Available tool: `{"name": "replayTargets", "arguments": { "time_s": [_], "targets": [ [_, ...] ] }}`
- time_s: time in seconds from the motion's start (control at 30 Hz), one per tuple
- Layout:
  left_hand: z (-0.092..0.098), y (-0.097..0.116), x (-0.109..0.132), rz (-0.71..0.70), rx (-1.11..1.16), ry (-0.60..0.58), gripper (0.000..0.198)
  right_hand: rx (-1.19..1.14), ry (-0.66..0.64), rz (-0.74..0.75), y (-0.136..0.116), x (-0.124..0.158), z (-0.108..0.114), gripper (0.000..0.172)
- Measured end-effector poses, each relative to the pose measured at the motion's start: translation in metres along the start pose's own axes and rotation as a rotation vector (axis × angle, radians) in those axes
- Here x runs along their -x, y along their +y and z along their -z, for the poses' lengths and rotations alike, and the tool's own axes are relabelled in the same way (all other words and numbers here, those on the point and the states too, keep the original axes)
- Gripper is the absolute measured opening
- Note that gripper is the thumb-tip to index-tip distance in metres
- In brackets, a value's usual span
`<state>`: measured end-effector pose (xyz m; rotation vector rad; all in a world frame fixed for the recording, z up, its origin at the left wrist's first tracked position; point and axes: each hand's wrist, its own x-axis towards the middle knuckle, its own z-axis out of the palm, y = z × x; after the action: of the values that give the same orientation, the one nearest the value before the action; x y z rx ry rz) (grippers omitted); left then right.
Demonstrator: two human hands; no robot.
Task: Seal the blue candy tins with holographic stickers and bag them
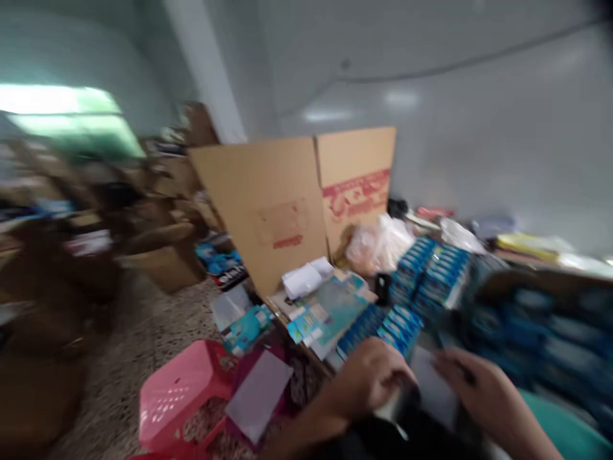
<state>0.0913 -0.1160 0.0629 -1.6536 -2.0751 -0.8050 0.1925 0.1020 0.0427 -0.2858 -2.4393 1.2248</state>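
My left hand (pixel 371 377) is at the lower middle of the head view, its fingers curled closed. A whitish piece and a dark shape show just under them, too blurred to name. To the right, my right hand (pixel 472 383) has its fingers bent together around something dark and thin that I cannot make out. Between the hands lies a white sheet-like surface (pixel 433 386). Just beyond them stand rows of small blue boxes (pixel 400 329), with taller blue stacks (pixel 440 275) behind. Flat turquoise printed cartons (pixel 335 303) lie to the left of these.
An upright cardboard panel (pixel 268 211) borders the table's far left side. A white paper roll (pixel 306 278) and plastic bags (pixel 383 243) are near it. A pink stool (pixel 182 390) stands on the floor at left. On the right is a large box of blue packs (pixel 541 332).
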Motion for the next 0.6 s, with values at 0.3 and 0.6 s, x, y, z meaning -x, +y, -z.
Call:
{"name": "replayTargets", "arguments": {
  "time_s": [0.3,0.6],
  "targets": [
    [-0.052,-0.039,0.011,0.752,0.696,-0.072,0.021,0.257,0.487,-0.537,0.088,0.02,0.049,0.034],
    [-0.086,-0.056,0.009,0.947,0.734,-0.246,0.031,0.372,0.352,-0.311,0.081,0.02,-0.004,0.036]
  ]
}}
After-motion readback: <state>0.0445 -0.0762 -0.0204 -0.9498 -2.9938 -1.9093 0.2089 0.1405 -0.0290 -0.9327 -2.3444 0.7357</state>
